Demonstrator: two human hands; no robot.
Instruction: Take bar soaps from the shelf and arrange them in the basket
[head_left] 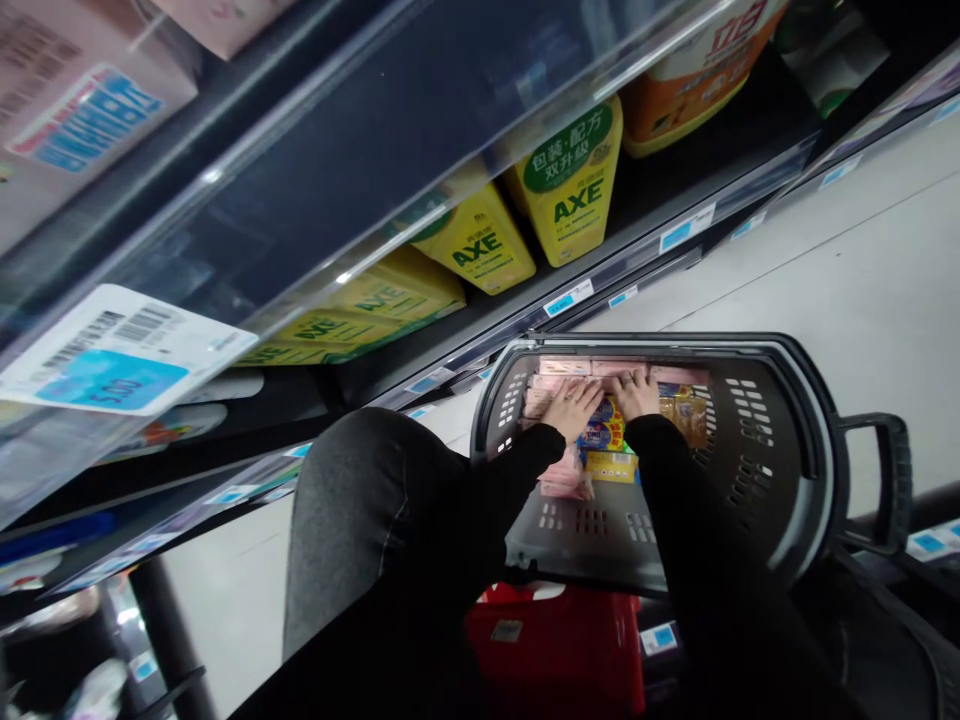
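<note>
Both of my hands are down inside a dark grey shopping basket (pixel 784 430). My left hand (pixel 574 408) lies with fingers stretched out over pink packs (pixel 559 470) stacked at the basket's left side. My right hand (pixel 636 395) rests beside it, fingers apart, touching the row of pink packs along the far wall. Between and below the hands are blue-and-yellow OMO packs (pixel 598 437) and a yellow pack (pixel 611 467). A brownish clear-wrapped pack (pixel 686 420) sits right of my right hand. Neither hand grips anything that I can see.
Store shelves run diagonally on the left, with yellow AXE bottles (pixel 574 190), an orange-labelled jug (pixel 697 80) and a price tag (pixel 124 350). My bent knee (pixel 367 510) is left of the basket. A red container (pixel 559 650) stands nearer me. The basket handle (pixel 892 480) sticks out right.
</note>
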